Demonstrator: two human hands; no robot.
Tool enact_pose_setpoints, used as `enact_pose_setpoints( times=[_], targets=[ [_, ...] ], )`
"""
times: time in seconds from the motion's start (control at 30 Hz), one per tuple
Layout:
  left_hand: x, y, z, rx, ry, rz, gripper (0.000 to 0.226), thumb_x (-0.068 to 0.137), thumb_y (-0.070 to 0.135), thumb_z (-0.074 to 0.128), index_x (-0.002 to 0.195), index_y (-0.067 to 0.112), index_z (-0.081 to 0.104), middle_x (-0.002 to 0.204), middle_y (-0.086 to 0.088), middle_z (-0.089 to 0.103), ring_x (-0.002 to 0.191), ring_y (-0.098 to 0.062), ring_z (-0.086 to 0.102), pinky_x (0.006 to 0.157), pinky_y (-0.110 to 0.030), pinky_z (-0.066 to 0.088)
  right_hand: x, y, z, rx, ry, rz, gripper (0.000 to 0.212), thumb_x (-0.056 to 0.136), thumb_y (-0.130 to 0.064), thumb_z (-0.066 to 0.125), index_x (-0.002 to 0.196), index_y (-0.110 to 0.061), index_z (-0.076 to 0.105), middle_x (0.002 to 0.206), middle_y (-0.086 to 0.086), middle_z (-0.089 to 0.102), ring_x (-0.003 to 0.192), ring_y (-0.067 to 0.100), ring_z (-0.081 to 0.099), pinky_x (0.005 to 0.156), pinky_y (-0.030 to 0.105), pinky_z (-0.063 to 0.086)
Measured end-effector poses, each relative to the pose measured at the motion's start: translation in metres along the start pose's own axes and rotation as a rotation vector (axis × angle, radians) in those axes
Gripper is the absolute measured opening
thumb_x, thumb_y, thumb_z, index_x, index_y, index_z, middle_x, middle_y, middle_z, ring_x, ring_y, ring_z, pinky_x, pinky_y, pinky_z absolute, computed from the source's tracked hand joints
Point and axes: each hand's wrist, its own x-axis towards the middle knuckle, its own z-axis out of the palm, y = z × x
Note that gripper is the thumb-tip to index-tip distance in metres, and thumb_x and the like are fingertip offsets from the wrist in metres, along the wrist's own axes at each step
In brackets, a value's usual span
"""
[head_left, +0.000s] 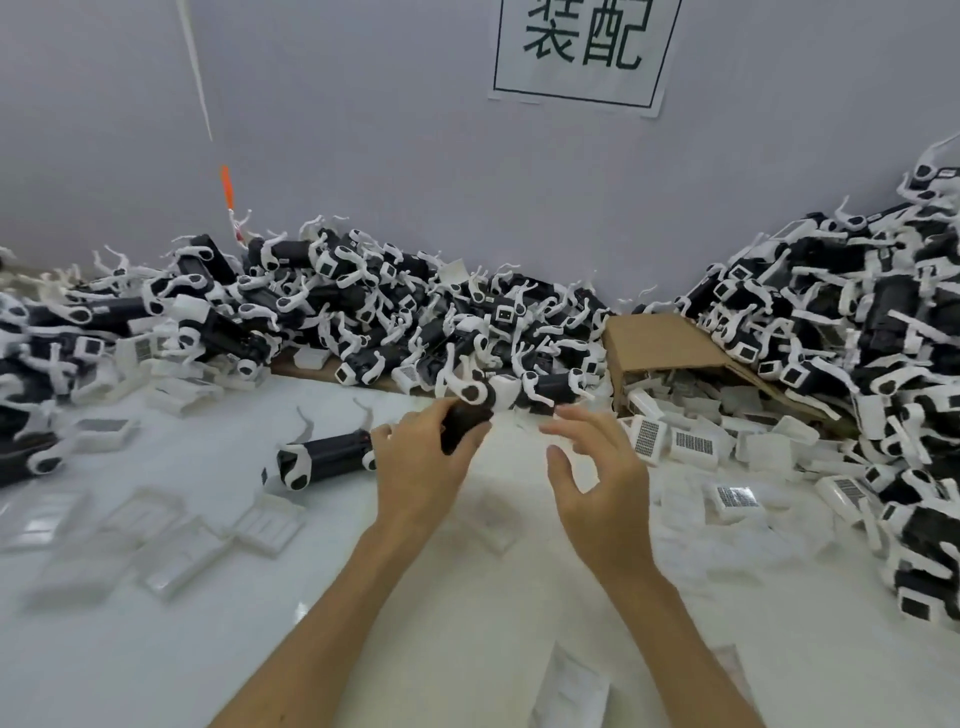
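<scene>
left grip (421, 462) clamped round black part (464, 423), right grip (597, 467) just beside it, fingers spread apart, white desk (363, 597) beneath

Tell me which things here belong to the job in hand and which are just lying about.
In hand: left hand, gripping a black-and-white device; right hand, open beside it.
Lying about: device pile, loose device, clear trays, barcoded boxes, cardboard box, wall sign.
</scene>
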Motion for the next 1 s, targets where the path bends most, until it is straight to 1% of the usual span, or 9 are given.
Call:
enact_pose_setpoints(
  times=[0.07, 0.17, 0.27, 0.4, 0.6, 0.77, 0.83, 0.93, 1.0],
  targets=[
    [0.006, -0.004, -0.007, -0.121, 0.059, -0.141, 0.030, 0.092, 0.056, 0.057, 0.093, 0.027, 0.059, 0.069, 0.013, 0.062, 0.074, -0.017, 0.062, 0.097, -0.046, 0.040, -0.005, -0.001, 0.000, 0.012, -0.131, 0.029, 0.016, 0.085, -0.020, 0.070, 0.100, -0.025, 0.071, 0.106, -0.018, 0.061, 0.102, 0.004, 0.060, 0.084, 0.017, 0.046],
    [0.012, -0.008, -0.012, -0.356, 0.039, -0.308, 0.037, 0.089, 0.059, 0.052, 0.091, 0.022, 0.059, 0.076, 0.002, 0.069, 0.080, -0.023, 0.066, 0.093, -0.051, 0.049, -0.010, -0.001, 0.013, -0.150, -0.497, 0.195, 0.044, 0.080, -0.051, 0.071, 0.120, -0.036, 0.061, 0.118, -0.022, 0.054, 0.107, 0.001, 0.053, 0.093, 0.026, 0.041],
    [0.010, -0.003, -0.012, -0.711, -0.031, -0.450, 0.029, 0.097, 0.048, 0.057, 0.100, 0.020, 0.061, 0.095, -0.009, 0.072, 0.091, -0.028, 0.069, 0.086, -0.043, 0.055, -0.023, 0.000, 0.023, -0.330, -0.714, 0.203, 0.059, 0.082, -0.052, 0.069, 0.136, -0.038, 0.049, 0.130, -0.018, 0.052, 0.122, 0.006, 0.047, 0.103, 0.029, 0.033],
    [0.012, 0.002, -0.013, -1.004, -0.171, -0.675, 0.028, 0.103, 0.048, 0.047, 0.107, 0.024, 0.062, 0.090, 0.007, 0.077, 0.073, -0.004, 0.070, 0.068, -0.025, 0.044, -0.020, 0.003, 0.015, -0.162, -0.569, 0.275, 0.052, 0.085, -0.032, 0.069, 0.135, -0.035, 0.054, 0.122, -0.016, 0.059, 0.108, 0.005, 0.055, 0.097, 0.026, 0.045],
    [0.013, 0.014, -0.019, -1.300, -0.287, -0.745, 0.041, 0.104, 0.050, 0.039, 0.113, 0.019, 0.066, 0.097, 0.000, 0.075, 0.075, -0.010, 0.071, 0.061, -0.022, 0.032, -0.006, 0.005, -0.001, -0.003, -0.222, 0.278, 0.060, 0.080, -0.006, 0.071, 0.134, -0.027, 0.053, 0.116, -0.012, 0.058, 0.106, 0.001, 0.057, 0.088, 0.016, 0.048],
    [0.007, 0.015, -0.014, -1.411, -0.491, -0.829, 0.040, 0.105, 0.033, 0.035, 0.126, 0.011, 0.062, 0.114, -0.009, 0.072, 0.103, -0.025, 0.049, 0.085, -0.035, 0.041, -0.005, 0.011, -0.003, -0.028, -0.093, 0.301, 0.059, 0.081, -0.015, 0.074, 0.135, -0.031, 0.055, 0.113, -0.015, 0.061, 0.104, 0.000, 0.055, 0.083, 0.016, 0.045],
    [0.005, 0.014, -0.013, -1.443, -0.545, -0.789, 0.035, 0.106, 0.025, 0.039, 0.132, 0.011, 0.058, 0.122, -0.011, 0.066, 0.099, -0.027, 0.058, 0.094, -0.048, 0.048, -0.004, 0.010, -0.005, -0.016, -0.067, 0.293, 0.060, 0.084, -0.019, 0.075, 0.137, -0.036, 0.052, 0.114, -0.016, 0.059, 0.102, 0.001, 0.055, 0.081, 0.016, 0.042],
    [0.002, 0.015, -0.011, -1.442, -0.633, -0.637, 0.027, 0.106, 0.019, 0.045, 0.124, 0.006, 0.059, 0.120, -0.012, 0.069, 0.103, -0.033, 0.070, 0.086, -0.054, 0.058, -0.002, 0.009, -0.006, -0.009, 0.005, 0.255, 0.050, 0.084, -0.018, 0.076, 0.127, -0.035, 0.058, 0.110, -0.014, 0.058, 0.093, 0.003, 0.057, 0.073, 0.015, 0.046],
    [0.001, 0.019, -0.010, -1.424, -0.643, -0.596, 0.029, 0.105, 0.021, 0.047, 0.123, 0.002, 0.060, 0.117, -0.013, 0.072, 0.103, -0.035, 0.072, 0.074, -0.045, 0.061, 0.001, 0.005, -0.008, -0.004, 0.110, 0.238, 0.040, 0.081, -0.013, 0.079, 0.115, -0.026, 0.062, 0.105, -0.012, 0.058, 0.090, 0.003, 0.057, 0.074, 0.014, 0.047]
  ],
)
